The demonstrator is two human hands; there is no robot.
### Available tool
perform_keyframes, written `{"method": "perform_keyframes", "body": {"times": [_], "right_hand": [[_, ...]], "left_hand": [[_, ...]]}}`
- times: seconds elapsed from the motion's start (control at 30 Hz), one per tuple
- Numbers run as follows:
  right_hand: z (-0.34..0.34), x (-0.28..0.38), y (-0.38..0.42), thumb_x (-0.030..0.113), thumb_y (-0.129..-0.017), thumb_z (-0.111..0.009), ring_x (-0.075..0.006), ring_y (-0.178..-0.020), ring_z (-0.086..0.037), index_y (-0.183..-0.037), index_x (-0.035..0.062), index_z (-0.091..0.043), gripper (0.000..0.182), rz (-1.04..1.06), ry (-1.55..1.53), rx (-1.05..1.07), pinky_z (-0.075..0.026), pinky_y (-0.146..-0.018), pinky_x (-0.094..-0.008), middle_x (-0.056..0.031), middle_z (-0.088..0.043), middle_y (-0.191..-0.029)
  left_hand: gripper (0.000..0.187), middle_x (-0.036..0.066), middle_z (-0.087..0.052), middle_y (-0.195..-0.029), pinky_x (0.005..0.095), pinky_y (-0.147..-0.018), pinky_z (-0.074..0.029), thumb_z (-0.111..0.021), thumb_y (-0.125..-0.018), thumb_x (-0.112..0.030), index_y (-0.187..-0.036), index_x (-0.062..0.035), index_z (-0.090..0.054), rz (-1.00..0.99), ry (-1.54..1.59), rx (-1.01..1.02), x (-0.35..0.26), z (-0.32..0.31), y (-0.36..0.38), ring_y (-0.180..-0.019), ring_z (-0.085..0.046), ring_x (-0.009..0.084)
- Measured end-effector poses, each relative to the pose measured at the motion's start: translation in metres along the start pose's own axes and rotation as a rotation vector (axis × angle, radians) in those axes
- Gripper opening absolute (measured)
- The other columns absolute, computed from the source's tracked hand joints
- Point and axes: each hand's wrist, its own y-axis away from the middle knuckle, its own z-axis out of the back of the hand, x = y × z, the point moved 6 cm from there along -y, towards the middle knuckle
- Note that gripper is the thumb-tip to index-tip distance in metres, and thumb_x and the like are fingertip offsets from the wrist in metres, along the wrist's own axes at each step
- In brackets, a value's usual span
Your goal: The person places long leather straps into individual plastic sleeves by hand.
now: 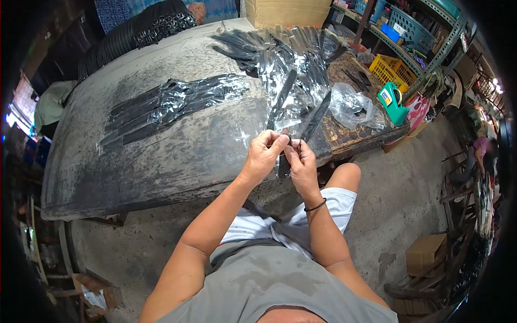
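Observation:
Close together at the table's front edge, both my hands are closed in a pinch. My left hand grips a flat black strip that runs up and away over the table. My right hand pinches a second black length, which slants up to the right. Whether the two lengths join between my fingers is hidden. Just beyond lies a heap of black strips in shiny clear plastic. To the left, a row of plastic-wrapped black strips lies flat on the table.
The worn grey table meets a brown wooden top at right. On it are a crumpled clear bag and a green tape dispenser. Behind stand a yellow crate, shelves and a cardboard box. A person is at far right.

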Motion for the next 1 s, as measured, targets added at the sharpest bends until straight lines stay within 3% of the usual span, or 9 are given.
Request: {"method": "perform_keyframes", "body": {"times": [0.13,0.2,0.4,0.73,0.87,0.93,1.0], "right_hand": [[0.001,0.001,0.001,0.008,-0.094,-0.055,-0.0022,-0.073,-0.044,-0.095,0.0033,-0.057,0.005,0.01,0.059,0.026,-0.039,-0.065,-0.0187,0.0059,-0.052,-0.082],[0.0,0.0,0.002,0.008,-0.094,-0.054,-0.0023,-0.073,-0.044,-0.095,0.003,-0.057,0.005,0.011,0.066,0.02,-0.039,-0.065,-0.0188,0.0059,-0.052,-0.081],[-0.006,0.008,0.003,0.009,-0.094,-0.056,-0.0025,-0.074,-0.046,-0.095,0.0024,-0.057,0.007,0.01,0.029,-0.01,-0.039,-0.065,-0.0185,0.006,-0.052,-0.079],[-0.003,-0.008,0.001,0.011,-0.096,-0.055,-0.0014,-0.075,-0.046,-0.092,0.0044,-0.06,0.009,0.011,-0.096,-0.005,-0.04,-0.066,-0.0186,0.0068,-0.055,-0.085],[-0.012,0.002,0.005,0.009,-0.096,-0.054,-0.001,-0.075,-0.047,-0.091,0.0046,-0.06,0.009,-0.046,-0.19,-0.035,-0.04,-0.066,-0.0185,0.0063,-0.057,-0.086],[-0.009,0.0,0.006,0.009,-0.096,-0.055,-0.0007,-0.074,-0.048,-0.091,0.0049,-0.06,0.008,-0.069,-0.233,-0.045,-0.04,-0.066,-0.018,0.0055,-0.058,-0.087],[-0.005,-0.001,0.006,0.01,-0.096,-0.055,-0.0005,-0.074,-0.048,-0.091,0.0052,-0.06,0.008,-0.064,-0.182,-0.02,-0.04,-0.066,-0.0177,0.0059,-0.058,-0.085]], "left_hand": [[0.017,-0.001,-0.061,-0.082,0.0214,-0.07,-0.045,-0.064,-0.092,-0.018,-0.095,-0.0012,-0.061,-0.157,-0.113,-0.113,-0.008,0.007,-0.007,-0.077,-0.054,0.0056],[0.017,-0.002,-0.06,-0.083,0.0204,-0.068,-0.043,-0.063,-0.092,-0.018,-0.096,-0.0015,-0.063,-0.137,0.145,-0.122,-0.019,0.001,-0.009,-0.076,-0.052,0.0051],[0.017,-0.003,-0.059,-0.079,0.0201,-0.062,-0.041,-0.065,-0.09,-0.018,-0.09,-0.0011,-0.064,-0.099,-0.001,-0.06,-0.01,0.007,-0.01,-0.071,-0.049,0.0033],[0.014,-0.001,-0.06,-0.082,0.0212,-0.063,-0.045,-0.066,-0.089,-0.017,-0.089,-0.0035,-0.061,0.085,0.037,-0.038,-0.008,0.002,0.007,-0.073,-0.052,0.0041],[0.015,0.001,-0.06,-0.09,0.0226,-0.07,-0.046,-0.064,-0.09,-0.017,-0.093,-0.0027,-0.061,-0.024,-0.039,-0.03,0.008,0.009,0.003,-0.081,-0.055,0.0073],[0.02,0.0,-0.06,-0.091,0.0232,-0.075,-0.047,-0.063,-0.092,-0.019,-0.101,-0.0019,-0.061,-0.161,-0.241,-0.016,0.0,0.011,0.0,-0.081,-0.055,0.0074],[0.022,0.003,-0.058,-0.095,0.0239,-0.074,-0.046,-0.063,-0.091,-0.023,-0.098,-0.0018,-0.063,-0.18,-0.253,-0.056,-0.008,0.017,-0.008,-0.082,-0.055,0.0088]]}}
